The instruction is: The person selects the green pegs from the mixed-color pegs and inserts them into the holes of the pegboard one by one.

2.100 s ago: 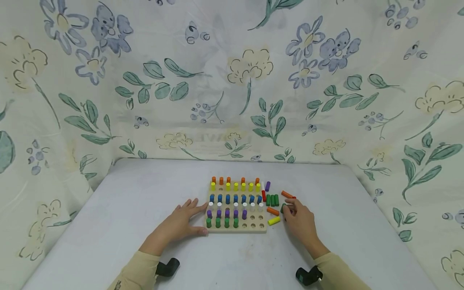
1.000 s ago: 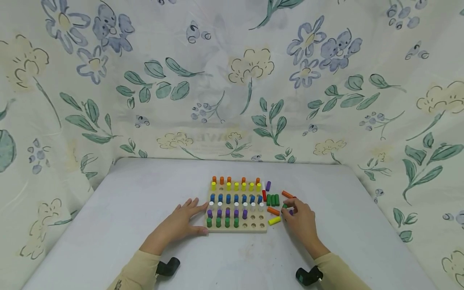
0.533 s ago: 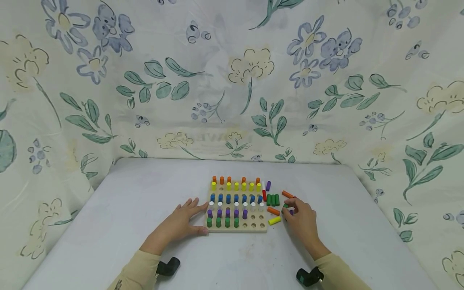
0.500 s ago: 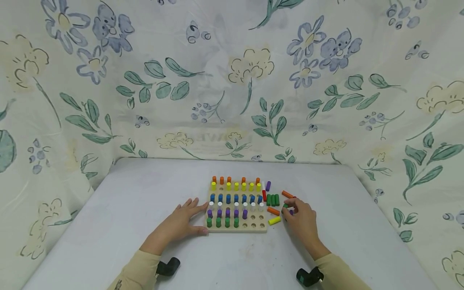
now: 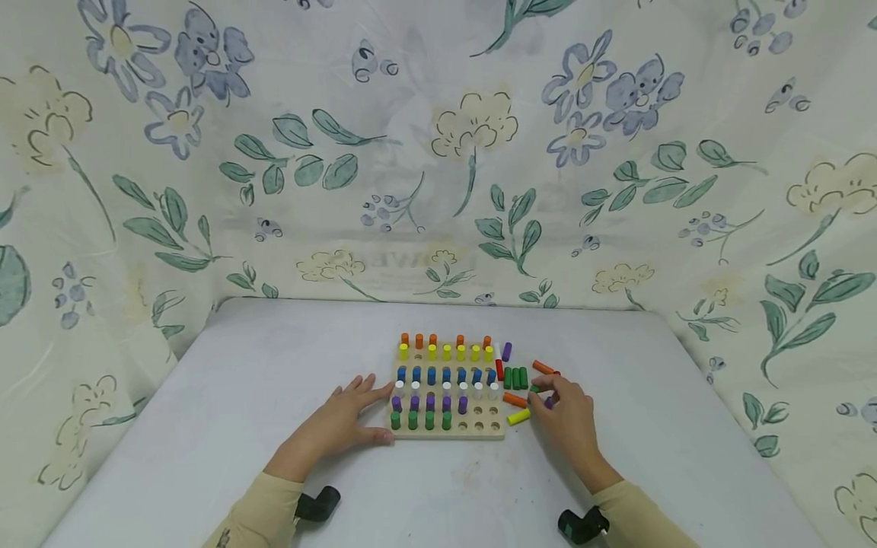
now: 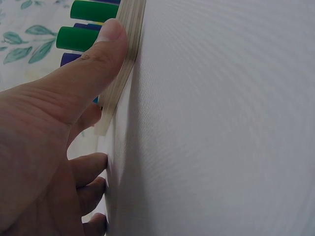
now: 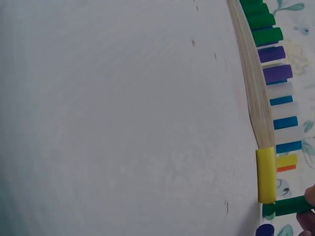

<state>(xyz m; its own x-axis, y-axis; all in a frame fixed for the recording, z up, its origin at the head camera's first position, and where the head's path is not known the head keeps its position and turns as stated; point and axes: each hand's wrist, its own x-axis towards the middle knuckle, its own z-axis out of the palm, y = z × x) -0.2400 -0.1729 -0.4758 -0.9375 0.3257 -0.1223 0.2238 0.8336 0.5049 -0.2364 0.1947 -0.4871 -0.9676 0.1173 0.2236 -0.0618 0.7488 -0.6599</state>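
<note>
so the right hand (image 5: 567, 415) has a narrow pinch on a green peg (image 7: 291, 205), with thumb and finger at its upper end; going by the right wrist view its long axis is roughly upright, close to parallel with the pegs standing in the board (image 5: 448, 437); the board is off to the left of that grip, and the three holes (image 5: 479, 425) at its near right corner lie left and a bit closer to the person, so the right hand is way nearer them than the left hand (image 5: 346, 417); that one's fingers are spread, thumb against the board's edge; board looks like pale wood with a stripy layered side; pegs are smooth plain cylinders, incl. a yellow peg (image 5: 518, 417) lying loose; white tabletop (image 6: 221, 123) has a faint weave up close
</note>
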